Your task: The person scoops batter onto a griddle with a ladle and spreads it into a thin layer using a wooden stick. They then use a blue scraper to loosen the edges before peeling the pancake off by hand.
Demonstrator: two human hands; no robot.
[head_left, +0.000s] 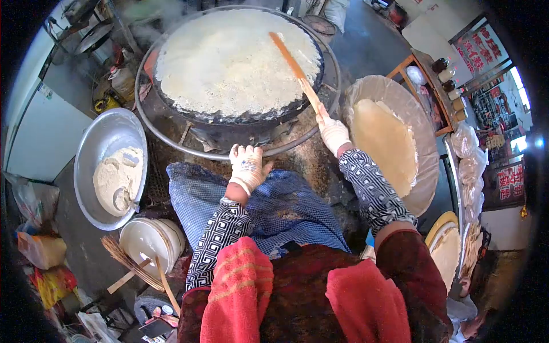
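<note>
A large round griddle (171,108) is covered by a wide, pale sheet of batter (229,63). My right hand (333,132), in a pale glove, is closed round the lower end of a long flat wooden spatula (294,67), whose blade lies over the right part of the batter. Near the griddle's front rim is my left hand (249,167), also gloved, with bare fingertips. Its fingers are bent downward, and whether they hold anything is hidden. To the right, a round flatbread (382,143) rests on a lined round tray (426,166).
A metal bowl (87,166) with flour or batter and a ladle stands at the left. Below it are a white bucket (150,243) and a straw brush (128,257). A metal ring (337,71) surrounds the griddle. More flatbreads (445,257) lie lower right; a wooden cabinet (417,63) holds bottles.
</note>
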